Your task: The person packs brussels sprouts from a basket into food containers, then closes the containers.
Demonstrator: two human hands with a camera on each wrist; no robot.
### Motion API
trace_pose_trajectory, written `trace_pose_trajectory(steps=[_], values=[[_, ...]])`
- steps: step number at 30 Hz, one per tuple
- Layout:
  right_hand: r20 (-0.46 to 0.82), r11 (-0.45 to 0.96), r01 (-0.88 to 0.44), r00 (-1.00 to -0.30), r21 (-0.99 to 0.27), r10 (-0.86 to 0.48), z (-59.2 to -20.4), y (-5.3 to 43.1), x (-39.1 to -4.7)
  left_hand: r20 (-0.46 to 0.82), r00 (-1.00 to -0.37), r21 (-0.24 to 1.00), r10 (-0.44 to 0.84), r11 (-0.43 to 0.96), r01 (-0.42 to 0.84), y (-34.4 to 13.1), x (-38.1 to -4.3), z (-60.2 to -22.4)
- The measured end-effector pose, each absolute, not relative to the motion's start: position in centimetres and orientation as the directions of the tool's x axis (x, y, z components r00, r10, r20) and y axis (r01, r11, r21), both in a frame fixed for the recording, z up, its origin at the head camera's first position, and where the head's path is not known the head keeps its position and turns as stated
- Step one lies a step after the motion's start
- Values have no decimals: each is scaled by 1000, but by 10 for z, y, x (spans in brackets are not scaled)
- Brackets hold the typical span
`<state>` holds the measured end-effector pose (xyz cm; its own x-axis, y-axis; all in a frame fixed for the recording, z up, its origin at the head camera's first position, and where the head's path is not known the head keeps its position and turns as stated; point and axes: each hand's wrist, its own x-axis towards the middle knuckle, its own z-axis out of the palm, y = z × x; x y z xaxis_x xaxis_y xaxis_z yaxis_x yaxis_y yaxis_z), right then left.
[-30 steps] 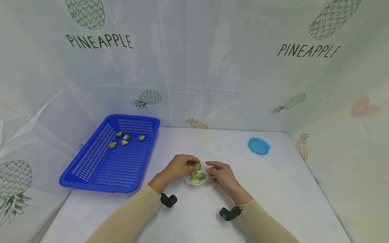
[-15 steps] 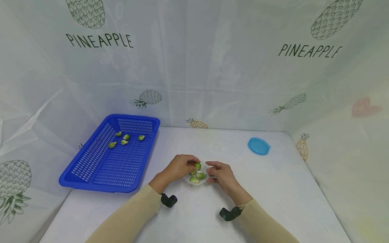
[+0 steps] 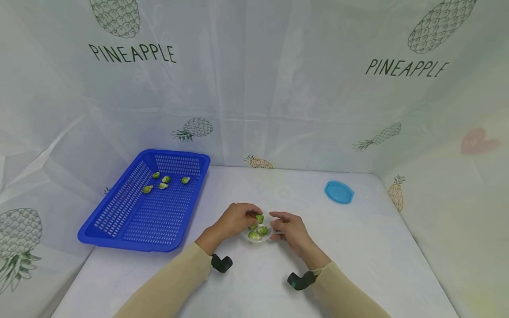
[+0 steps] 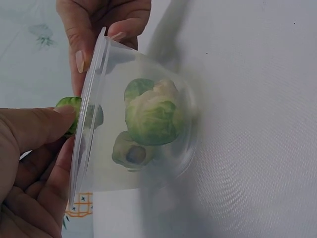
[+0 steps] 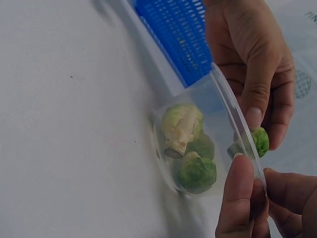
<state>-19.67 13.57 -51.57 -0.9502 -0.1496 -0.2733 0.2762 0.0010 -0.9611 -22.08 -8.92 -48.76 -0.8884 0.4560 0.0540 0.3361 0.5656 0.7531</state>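
Between the two hands stands a clear plastic tub (image 4: 173, 163) with several Brussels sprouts (image 4: 153, 116) inside. My left hand (image 3: 234, 218) pinches a Brussels sprout (image 5: 259, 141) between thumb and fingers at the tub's rim; in the left wrist view, part of this sprout (image 4: 69, 110) shows above the rim and part through the wall. On the opposite side, my right hand (image 3: 290, 228) pinches the tub's rim, thumb on one face and fingers on the other, as the right wrist view shows (image 5: 242, 198).
At the left, a blue perforated basket (image 3: 190, 207) holds several more Brussels sprouts (image 3: 166, 179). A light blue lid (image 3: 339, 192) lies at the back right of the white table (image 3: 358, 247). Behind it hangs a sheet printed with pineapples (image 3: 278, 88).
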Motion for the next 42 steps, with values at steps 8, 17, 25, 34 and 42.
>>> trace_pose_trajectory(steps=[8, 17, 25, 34, 42], values=[[-267, 5, 270, -951, -963, -152, -518, 137, -196, 44, -890, 750, 454, 573, 330, -89, -218, -486], [-269, 2, 272, -950, -962, -157, -516, 137, -195, 43, -890, 745, 454, 579, 332, -90, -220, -489], [-266, 5, 269, -951, -963, -157, -517, 137, -195, 44, -898, 791, 439, 533, 299, -91, -221, -491], [-257, 2, 260, -953, -966, -160, -517, 137, -195, 29, -910, 835, 414, 490, 250, -92, -222, -493], [-269, 3, 272, -951, -962, -149, -517, 137, -197, 36, -918, 854, 396, 464, 234, -92, -220, -488]])
